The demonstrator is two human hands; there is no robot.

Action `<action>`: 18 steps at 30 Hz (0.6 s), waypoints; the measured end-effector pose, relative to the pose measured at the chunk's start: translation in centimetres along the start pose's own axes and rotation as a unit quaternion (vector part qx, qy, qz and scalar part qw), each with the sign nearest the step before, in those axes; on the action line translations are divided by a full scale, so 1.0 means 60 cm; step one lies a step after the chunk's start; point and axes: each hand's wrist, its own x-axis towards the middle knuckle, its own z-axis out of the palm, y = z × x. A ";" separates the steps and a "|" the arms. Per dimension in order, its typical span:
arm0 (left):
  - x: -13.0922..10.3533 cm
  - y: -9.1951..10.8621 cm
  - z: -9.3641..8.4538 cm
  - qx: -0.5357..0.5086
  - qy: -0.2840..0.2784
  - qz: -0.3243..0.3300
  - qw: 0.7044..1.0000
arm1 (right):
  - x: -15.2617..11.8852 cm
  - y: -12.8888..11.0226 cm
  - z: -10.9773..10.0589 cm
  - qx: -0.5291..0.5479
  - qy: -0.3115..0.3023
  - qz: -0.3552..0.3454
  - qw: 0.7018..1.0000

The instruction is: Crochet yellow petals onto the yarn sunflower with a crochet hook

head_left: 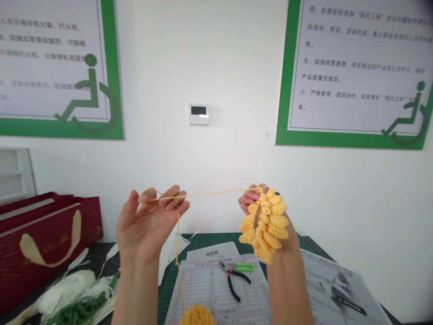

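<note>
My left hand is raised at the centre left, palm facing me. Yellow yarn loops over its fingers and runs taut to my right hand; another strand hangs down to a yellow yarn ball at the bottom edge. My right hand, fingers closed, grips a yellow crocheted piece with petal-like, layered lobes. The piece covers part of that hand. A thin pale line, perhaps a wire or needle, slants down leftward from the right fingers; its kind is unclear.
Black-handled pliers and a green-handled tool lie on printed sheets over a green cutting mat. At left are a red gift bag, white yarn and green yarn. More printed paper lies at right.
</note>
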 end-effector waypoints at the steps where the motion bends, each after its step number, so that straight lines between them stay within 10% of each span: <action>1: 0.000 -0.001 -0.002 0.013 -0.004 0.008 1.000 | 0.003 0.003 -0.003 0.010 0.000 0.016 1.000; 11: 0.012 -0.034 -0.040 0.309 -0.013 0.045 0.950 | 0.007 0.006 -0.002 0.098 0.019 0.090 0.991; 18: -0.003 -0.019 -0.012 0.293 -0.188 -0.019 0.937 | -0.015 -0.001 0.019 0.156 0.057 0.088 0.982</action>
